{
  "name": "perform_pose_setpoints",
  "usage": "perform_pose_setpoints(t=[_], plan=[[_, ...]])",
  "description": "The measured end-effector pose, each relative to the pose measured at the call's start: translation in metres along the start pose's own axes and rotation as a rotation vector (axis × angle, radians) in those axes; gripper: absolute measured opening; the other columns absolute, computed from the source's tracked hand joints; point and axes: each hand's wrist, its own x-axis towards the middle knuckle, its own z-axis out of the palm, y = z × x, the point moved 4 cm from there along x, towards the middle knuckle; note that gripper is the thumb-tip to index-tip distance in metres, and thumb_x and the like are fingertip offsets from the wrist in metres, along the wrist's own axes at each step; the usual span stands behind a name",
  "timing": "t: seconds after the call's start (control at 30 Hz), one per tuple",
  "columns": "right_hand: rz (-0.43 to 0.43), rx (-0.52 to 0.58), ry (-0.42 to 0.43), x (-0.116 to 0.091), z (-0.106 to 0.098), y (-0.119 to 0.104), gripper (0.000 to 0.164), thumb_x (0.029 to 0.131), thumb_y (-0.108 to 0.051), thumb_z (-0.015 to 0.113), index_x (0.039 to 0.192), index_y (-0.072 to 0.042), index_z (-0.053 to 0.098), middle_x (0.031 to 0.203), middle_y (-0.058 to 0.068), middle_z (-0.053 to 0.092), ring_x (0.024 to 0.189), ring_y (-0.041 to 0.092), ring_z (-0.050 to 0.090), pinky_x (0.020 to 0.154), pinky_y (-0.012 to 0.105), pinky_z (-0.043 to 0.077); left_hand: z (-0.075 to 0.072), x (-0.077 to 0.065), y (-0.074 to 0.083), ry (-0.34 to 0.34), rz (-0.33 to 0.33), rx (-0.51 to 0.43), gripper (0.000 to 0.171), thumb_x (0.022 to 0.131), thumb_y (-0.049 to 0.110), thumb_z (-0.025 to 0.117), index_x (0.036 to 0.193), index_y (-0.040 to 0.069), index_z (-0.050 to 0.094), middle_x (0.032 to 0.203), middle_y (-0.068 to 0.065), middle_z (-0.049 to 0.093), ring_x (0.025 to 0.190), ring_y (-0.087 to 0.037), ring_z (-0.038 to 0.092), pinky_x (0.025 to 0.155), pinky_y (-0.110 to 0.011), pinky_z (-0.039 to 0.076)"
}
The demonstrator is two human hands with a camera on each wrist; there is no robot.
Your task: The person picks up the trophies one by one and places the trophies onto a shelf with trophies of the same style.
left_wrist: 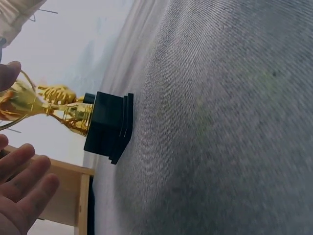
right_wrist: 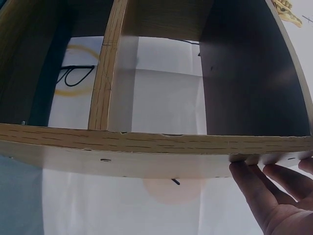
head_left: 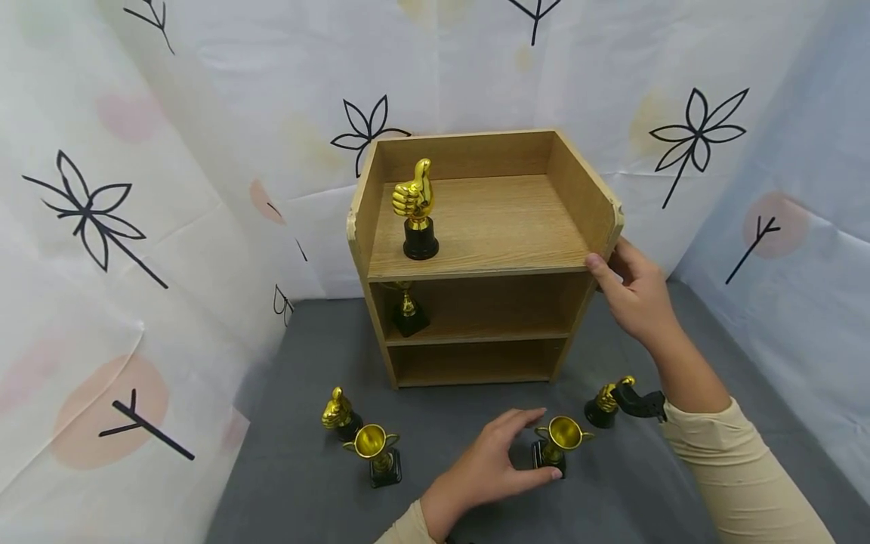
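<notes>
My left hand (head_left: pixel 485 461) is spread beside a gold cup trophy (head_left: pixel 561 437) on a black base, fingers at its far side and thumb by the base. In the left wrist view, this trophy (left_wrist: pixel 73 115) stands on the grey cloth, with its rim cut off. My right hand (head_left: pixel 635 291) holds the right side panel of a wooden shelf (head_left: pixel 499 219), thumb at the front edge. The right wrist view has its fingers (right_wrist: pixel 254 191) against the panel's outer face. A gold thumbs-up trophy (head_left: pixel 418 208) stands on the shelf's top board.
Another trophy (head_left: pixel 409 310) stands at the left of the middle compartment. On the grey cloth (head_left: pixel 292 461), a thumbs-up trophy (head_left: pixel 340 414) and a cup trophy (head_left: pixel 376 453) stand at left. One more gold trophy (head_left: pixel 605 402) is at right, partly behind the wrist strap (head_left: pixel 639 402). Patterned fabric walls enclose the cloth.
</notes>
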Motion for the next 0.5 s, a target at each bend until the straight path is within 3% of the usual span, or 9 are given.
perform_pose_setpoints(t=[0.2,0.37,0.43,0.5], plan=[[0.003,0.006,0.003,0.001,-0.001,0.000,0.056,0.109,-0.017,0.062,0.162,-0.018,0.046,0.150,0.023,0.059,0.126,0.002,0.060,0.085,0.003,0.049,0.007,0.010,0.001,0.015,0.007,-0.029,0.075,0.093,0.041,0.084,0.158,0.028,0.048,0.142,0.008,0.063,0.123,0.000,0.061,0.101,-0.029,0.058],[0.003,0.010,-0.008,0.001,0.000,0.000,0.057,0.109,-0.017,0.062,0.163,-0.020,0.045,0.152,0.022,0.059,0.133,0.033,0.062,0.084,0.004,0.050,0.013,0.014,0.004,0.015,0.038,-0.056,0.072,0.092,0.034,0.086,0.155,0.024,0.051,0.138,0.006,0.065,0.118,0.003,0.062,0.096,-0.024,0.058],[0.001,0.010,-0.007,0.000,0.000,0.000,0.057,0.109,-0.017,0.061,0.163,-0.020,0.045,0.152,0.022,0.059,0.134,0.037,0.061,0.084,0.004,0.050,0.015,0.016,0.005,0.014,0.035,-0.081,0.071,0.093,0.031,0.086,0.154,0.022,0.052,0.136,0.004,0.066,0.118,0.003,0.063,0.094,-0.022,0.059],[-0.003,0.010,-0.003,0.000,0.000,0.000,0.057,0.109,-0.016,0.061,0.163,-0.020,0.045,0.151,0.023,0.059,0.133,0.032,0.062,0.083,0.004,0.051,0.017,0.017,0.006,0.018,0.024,-0.117,0.069,0.093,0.029,0.085,0.153,0.020,0.053,0.135,0.002,0.067,0.117,0.003,0.064,0.093,-0.021,0.060]])
